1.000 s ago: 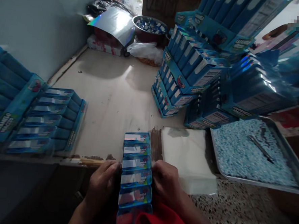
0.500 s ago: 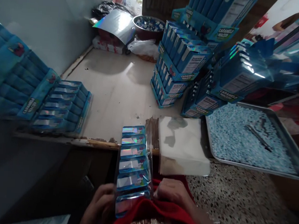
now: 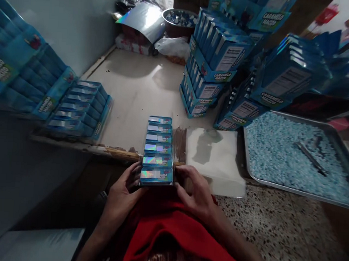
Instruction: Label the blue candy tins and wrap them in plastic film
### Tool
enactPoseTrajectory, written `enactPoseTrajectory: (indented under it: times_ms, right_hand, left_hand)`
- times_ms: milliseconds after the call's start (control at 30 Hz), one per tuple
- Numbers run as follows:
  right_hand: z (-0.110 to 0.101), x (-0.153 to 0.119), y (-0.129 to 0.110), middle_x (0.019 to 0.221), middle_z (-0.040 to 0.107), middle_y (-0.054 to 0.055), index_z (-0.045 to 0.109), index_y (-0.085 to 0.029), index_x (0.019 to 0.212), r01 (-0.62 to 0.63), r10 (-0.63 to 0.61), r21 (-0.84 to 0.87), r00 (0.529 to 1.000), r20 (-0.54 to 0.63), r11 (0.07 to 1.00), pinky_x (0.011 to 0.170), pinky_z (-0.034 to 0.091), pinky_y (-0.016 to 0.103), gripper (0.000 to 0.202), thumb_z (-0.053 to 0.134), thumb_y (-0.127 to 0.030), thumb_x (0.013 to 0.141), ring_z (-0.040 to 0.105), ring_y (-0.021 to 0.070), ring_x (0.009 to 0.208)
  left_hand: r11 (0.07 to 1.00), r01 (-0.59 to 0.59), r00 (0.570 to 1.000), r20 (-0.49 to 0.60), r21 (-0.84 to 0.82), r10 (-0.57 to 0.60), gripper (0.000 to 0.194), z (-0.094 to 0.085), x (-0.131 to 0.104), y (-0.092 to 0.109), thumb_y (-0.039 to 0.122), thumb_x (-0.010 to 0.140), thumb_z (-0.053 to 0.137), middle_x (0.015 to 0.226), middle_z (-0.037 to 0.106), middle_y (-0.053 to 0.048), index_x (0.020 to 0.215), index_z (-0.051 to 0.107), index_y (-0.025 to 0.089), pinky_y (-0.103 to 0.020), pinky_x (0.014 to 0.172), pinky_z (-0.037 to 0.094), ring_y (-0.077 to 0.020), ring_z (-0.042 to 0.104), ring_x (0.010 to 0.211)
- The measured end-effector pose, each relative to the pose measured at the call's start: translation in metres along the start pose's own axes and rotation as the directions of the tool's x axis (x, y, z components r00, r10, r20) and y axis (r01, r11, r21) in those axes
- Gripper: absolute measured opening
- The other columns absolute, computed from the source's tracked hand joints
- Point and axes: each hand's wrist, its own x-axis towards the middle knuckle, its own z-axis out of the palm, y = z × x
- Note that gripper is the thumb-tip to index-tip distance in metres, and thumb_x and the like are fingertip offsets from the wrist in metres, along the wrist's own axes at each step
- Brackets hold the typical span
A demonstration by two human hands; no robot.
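A display pack of blue candy boxes point(image 3: 158, 148), wrapped in clear plastic, lies in front of me, its far part over the table and its near end at the table's front edge. My left hand point(image 3: 125, 190) grips the near left corner, fingers along the side and thumb below the front. On the near right side, my right hand point(image 3: 196, 191) holds the plastic-wrapped edge between thumb and fingers. To the right of the pack is a stack of clear plastic bags or sheets point(image 3: 211, 152), hanging over the edge.
Stacked candy packs point(image 3: 209, 73) stand at the back right, with more packs point(image 3: 78, 109) at the left. A metal tray point(image 3: 300, 195) of pale blue pieces carries a dark tool point(image 3: 311, 158). A bowl point(image 3: 179, 24) sits at the back of the white table point(image 3: 129, 88).
The pack has moved forward, away from my body and farther onto the table. Both hands have gone with it, out from near my lap.
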Motion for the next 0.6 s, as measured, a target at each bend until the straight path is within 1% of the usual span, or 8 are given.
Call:
enactPoseTrajectory:
  times_ms: [67,133,167,233,300,400,500,600]
  right_hand:
    - [0.008,-0.003,0.007,0.134,0.065,0.011,0.052,-0.023,0.142,0.054,-0.054,-0.047,0.999,-0.001,0.997,0.103,0.054,0.043,0.063,0.073,-0.024,0.082,0.064,0.0281,0.120]
    - [0.021,-0.006,0.016,0.133,0.067,0.014,0.047,-0.021,0.148,0.078,-0.078,-0.094,0.997,-0.001,0.992,0.098,0.057,0.045,0.073,0.076,-0.031,0.082,0.067,0.0306,0.118]
    - [0.028,-0.008,0.020,0.129,0.070,0.014,0.048,-0.020,0.149,0.083,-0.084,-0.117,0.996,-0.005,0.990,0.093,0.059,0.044,0.069,0.074,-0.033,0.086,0.069,0.0306,0.113]
    - [0.040,-0.010,0.026,0.118,0.076,0.013,0.054,-0.020,0.146,0.091,-0.096,-0.162,0.995,-0.019,0.983,0.085,0.061,0.041,0.052,0.063,-0.032,0.096,0.074,0.0291,0.102]
    - [0.045,-0.011,0.028,0.110,0.078,0.012,0.057,-0.019,0.144,0.108,-0.119,-0.214,0.992,-0.043,0.971,0.077,0.062,0.038,0.045,0.056,-0.029,0.100,0.076,0.0280,0.093]
    - [0.045,-0.012,0.027,0.102,0.080,0.013,0.060,-0.017,0.144,0.124,-0.151,-0.301,0.986,-0.070,0.946,0.069,0.061,0.035,0.044,0.053,-0.027,0.101,0.077,0.0273,0.084]
    - [0.043,-0.013,0.026,0.099,0.080,0.013,0.061,-0.017,0.143,0.088,-0.116,-0.323,0.991,-0.069,0.942,0.069,0.060,0.036,0.044,0.052,-0.027,0.101,0.077,0.0277,0.082]
    - [0.044,-0.012,0.024,0.100,0.080,0.013,0.062,-0.018,0.141,0.036,-0.051,-0.275,0.997,-0.050,0.961,0.074,0.060,0.038,0.043,0.051,-0.028,0.101,0.077,0.0287,0.087]
  left_hand:
    - [0.997,-0.026,0.999,-0.043,0.068,0.029,0.088,0.002,0.000,-0.001,0.032,0.066,0.091,0.140,0.067,-0.011,0.146,0.056,0.023,-0.043,0.110,0.052,-0.0316,0.066,0.126]
    - [0.997,-0.049,0.999,-0.021,0.057,0.050,0.084,0.004,-0.002,-0.005,0.034,0.070,0.088,0.141,0.067,-0.010,0.146,0.057,0.022,-0.042,0.110,0.052,-0.0308,0.066,0.126]
    - [0.997,-0.057,0.998,-0.004,0.043,0.057,0.077,0.005,-0.003,-0.007,0.035,0.073,0.086,0.138,0.069,-0.010,0.144,0.059,0.021,-0.042,0.108,0.053,-0.0303,0.068,0.123]
    - [0.996,-0.078,0.997,0.004,0.042,0.078,0.061,0.009,-0.005,-0.012,0.037,0.080,0.080,0.130,0.073,-0.008,0.137,0.066,0.019,-0.040,0.104,0.056,-0.0290,0.071,0.116]
    - [0.992,-0.103,0.994,-0.037,0.076,0.106,0.051,0.013,-0.007,-0.018,0.038,0.084,0.076,0.125,0.076,-0.006,0.131,0.071,0.020,-0.037,0.100,0.057,-0.0278,0.072,0.112]
    - [0.972,-0.150,0.979,-0.114,0.179,0.172,0.040,0.018,-0.008,-0.028,0.039,0.085,0.075,0.117,0.079,-0.004,0.122,0.077,0.022,-0.034,0.095,0.058,-0.0275,0.074,0.108]
    - [0.949,-0.169,0.962,-0.163,0.265,0.217,0.030,0.022,-0.008,-0.032,0.040,0.086,0.073,0.109,0.081,-0.003,0.111,0.081,0.025,-0.033,0.091,0.058,-0.0287,0.075,0.102]
    - [0.956,-0.136,0.968,-0.171,0.260,0.184,0.025,0.024,-0.011,-0.030,0.037,0.084,0.074,0.109,0.081,-0.002,0.107,0.081,0.028,-0.036,0.091,0.057,-0.0312,0.075,0.101]
